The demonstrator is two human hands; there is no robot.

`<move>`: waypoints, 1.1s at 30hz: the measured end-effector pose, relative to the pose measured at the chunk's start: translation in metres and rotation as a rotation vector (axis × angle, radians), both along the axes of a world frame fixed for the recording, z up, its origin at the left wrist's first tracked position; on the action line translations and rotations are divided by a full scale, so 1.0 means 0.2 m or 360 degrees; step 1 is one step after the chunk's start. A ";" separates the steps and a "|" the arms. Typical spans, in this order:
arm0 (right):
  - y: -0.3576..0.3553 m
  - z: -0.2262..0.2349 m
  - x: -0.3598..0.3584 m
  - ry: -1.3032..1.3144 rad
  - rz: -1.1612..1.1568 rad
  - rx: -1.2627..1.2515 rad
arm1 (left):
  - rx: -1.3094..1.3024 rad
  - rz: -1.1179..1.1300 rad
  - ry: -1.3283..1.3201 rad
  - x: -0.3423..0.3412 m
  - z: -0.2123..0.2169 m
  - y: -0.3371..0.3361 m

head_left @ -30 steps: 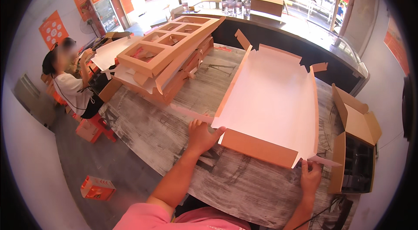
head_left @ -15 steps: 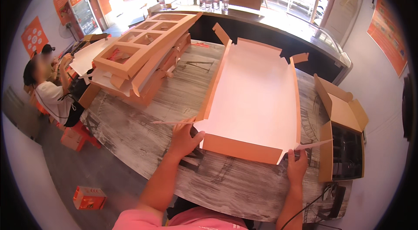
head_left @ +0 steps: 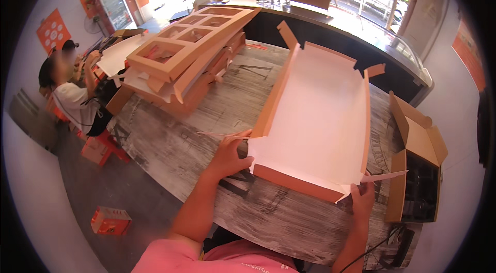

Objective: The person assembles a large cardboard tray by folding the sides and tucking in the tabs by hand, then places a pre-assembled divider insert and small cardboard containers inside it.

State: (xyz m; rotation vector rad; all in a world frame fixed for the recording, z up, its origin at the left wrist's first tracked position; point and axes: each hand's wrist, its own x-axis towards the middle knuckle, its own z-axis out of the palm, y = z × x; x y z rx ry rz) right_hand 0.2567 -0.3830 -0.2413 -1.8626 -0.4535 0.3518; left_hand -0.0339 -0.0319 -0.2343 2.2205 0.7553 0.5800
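The left hand [head_left: 226, 158] bent about the tray's near left corner, thumb against the end of the near wall and fingers by the left wall, and it seemed to have hold of the card there. The right hand [head_left: 363, 198] was at the near right corner, thumb up against it and the gap to the fingers narrow; it too appeared to grip the card, but the flap hid some fingertips, so how firmly I could not tell.

Between the hands lay the tray [head_left: 318, 118], white inside and brown outside, on the table [head_left: 243, 87]. Its near wall [head_left: 297, 182] stood up, as did the long sides, and the far wall seemed raised as well. The corners looked unfinished: the near left flap [head_left: 222, 135] and near right flap [head_left: 386, 175] stuck out sideways, and the far left flap [head_left: 288, 34] and far right flap [head_left: 375, 70] stood loose beyond the other end. By that reading, the walls were shaped and the corners remained unjoined.

To the right sat an open carton [head_left: 395, 185] with black things inside. Left of the tray, well apart, was a stack [head_left: 188, 66] of brown card pieces, a windowed one on top. Past it, a co-worker [head_left: 77, 100] sat on a red stool [head_left: 110, 145].
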 end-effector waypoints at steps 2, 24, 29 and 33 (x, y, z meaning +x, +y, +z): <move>-0.02 -0.01 0.00 0.0008 0.0067 0.0061 | -0.0004 -0.0034 0.0005 -0.01 0.00 0.01; 0.04 -0.03 -0.12 -0.0703 0.0093 -0.0474 | 0.0000 -0.0072 -0.0302 0.07 -0.03 -0.05; 0.01 -0.07 -0.10 -0.0963 0.0192 -0.0563 | 0.0091 -0.0104 -0.0434 0.06 -0.07 -0.04; 0.00 -0.04 -0.08 -0.0988 0.0319 -0.0242 | 0.0188 -0.0527 -0.0629 0.08 -0.03 0.01</move>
